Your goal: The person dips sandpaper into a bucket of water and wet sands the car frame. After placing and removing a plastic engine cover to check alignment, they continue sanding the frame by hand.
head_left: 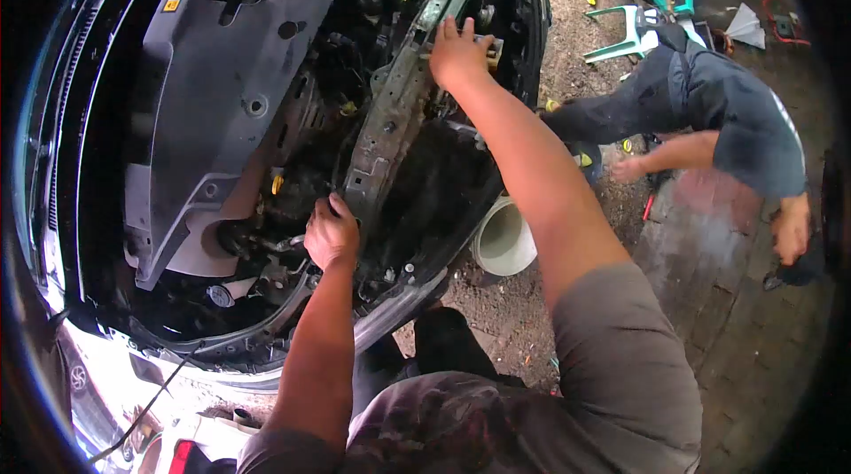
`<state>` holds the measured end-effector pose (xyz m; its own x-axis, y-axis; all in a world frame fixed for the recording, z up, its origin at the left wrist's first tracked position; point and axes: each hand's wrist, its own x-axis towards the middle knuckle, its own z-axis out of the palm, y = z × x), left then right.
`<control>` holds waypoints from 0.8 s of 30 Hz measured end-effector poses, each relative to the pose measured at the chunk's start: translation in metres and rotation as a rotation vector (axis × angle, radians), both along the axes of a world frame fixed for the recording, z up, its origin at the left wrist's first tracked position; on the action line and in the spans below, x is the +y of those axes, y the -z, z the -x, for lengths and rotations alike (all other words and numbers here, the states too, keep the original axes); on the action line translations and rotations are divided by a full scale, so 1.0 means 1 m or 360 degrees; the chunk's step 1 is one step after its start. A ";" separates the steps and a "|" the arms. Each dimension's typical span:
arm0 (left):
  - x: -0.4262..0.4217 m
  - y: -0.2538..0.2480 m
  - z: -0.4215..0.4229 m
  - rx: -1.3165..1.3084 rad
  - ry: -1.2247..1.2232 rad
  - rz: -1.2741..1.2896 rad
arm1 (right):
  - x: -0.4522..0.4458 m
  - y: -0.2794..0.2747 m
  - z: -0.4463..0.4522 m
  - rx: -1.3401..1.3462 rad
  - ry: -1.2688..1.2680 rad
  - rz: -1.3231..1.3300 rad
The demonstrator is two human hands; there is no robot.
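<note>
A: Starting at the left, what's beside you?
B: A broad, dark-grey plastic cover panel [204, 75], with cut-outs, inside the open engine bay. Your left hand [332, 232] comes next, fingers curled against the near end of the long, worn, grey metal beam [390, 133]. You can't tell from here whether they wrap underneath.
A: And the beam?
B: It lies lengthwise over the bay, right of the panel. Farther along it, your right hand [461, 53] rests on top, fingers spread, not clenched.
A: Then?
B: A round white bucket [519, 244] on the ground, and a bending co-worker in dark clothes [745, 120], well apart from you.
A: So which step is this?
B: Probably handling or steadying the beam with 2 hands. Moving it would call for a secure hold at both places.
</note>
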<state>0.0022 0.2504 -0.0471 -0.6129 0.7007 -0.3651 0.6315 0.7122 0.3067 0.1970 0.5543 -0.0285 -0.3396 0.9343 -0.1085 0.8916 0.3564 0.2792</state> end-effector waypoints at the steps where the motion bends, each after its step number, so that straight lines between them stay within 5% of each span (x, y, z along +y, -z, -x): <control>1: 0.001 -0.001 0.000 0.0001 -0.0006 0.0025 | 0.009 -0.001 0.003 -0.0027 0.0035 0.0083; 6: 0.000 0.000 -0.001 -0.0023 -0.0031 0.0117 | -0.096 0.002 0.015 -0.0064 -0.0195 0.0188; 10: -0.004 0.003 -0.002 0.0017 0.0013 0.0071 | -0.006 0.001 0.006 0.0005 0.0138 0.0087; 16: 0.003 -0.002 0.001 -0.0031 -0.0048 0.0053 | -0.037 -0.021 0.000 0.0526 0.0239 0.0368; 18: -0.001 -0.002 0.001 -0.0050 -0.0024 0.0080 | -0.039 -0.049 0.004 0.0684 0.0375 0.0108; 22: 0.002 -0.004 0.001 -0.0022 -0.0056 0.0059 | -0.013 -0.047 0.012 0.0860 0.0134 -0.0424; 24: 0.000 -0.003 0.000 -0.0010 -0.0044 0.0029 | -0.026 -0.023 0.023 0.0265 -0.0525 -0.0209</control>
